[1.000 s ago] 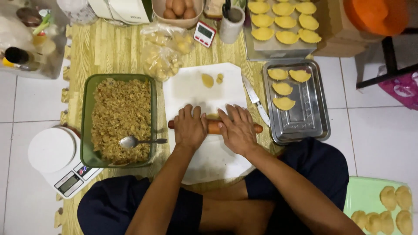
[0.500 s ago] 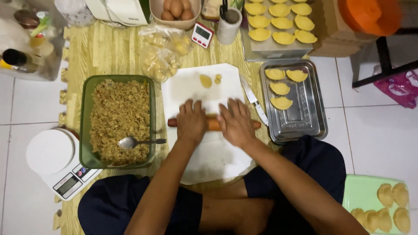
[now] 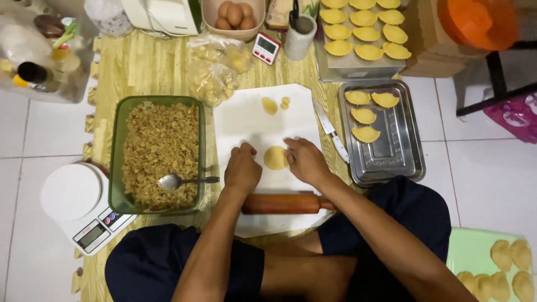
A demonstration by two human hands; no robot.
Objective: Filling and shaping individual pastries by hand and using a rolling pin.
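- Both hands rest on the white cutting board (image 3: 246, 120), one on each side of a flat round dough disc (image 3: 275, 157). The left hand (image 3: 242, 169) is loosely curled with its fingertips near the disc's left edge; the right hand (image 3: 305, 162) lies half open, its fingers touching the disc's right edge.
- The wooden rolling pin (image 3: 285, 203) lies on the board just under the wrists, held by neither hand.
- The disc looks rolled out but unfilled, to judge by its flat shape; two small dough pieces (image 3: 275, 104) wait at the far end of the board.
- A knife (image 3: 331, 132) lies along the board's right edge.
- The green dish (image 3: 117, 168) on the left is nearly full of crumbly brown filling, with a spoon (image 3: 184, 181) in it.
- The steel tray (image 3: 391, 162) on the right holds four folded pastries (image 3: 366, 116), with much room left.
- A second tray (image 3: 358, 66) beyond it is close to full of them.
- Further off: bagged dough balls (image 3: 215, 70), a bowl of eggs (image 3: 234, 14), a kitchen scale (image 3: 75, 204).
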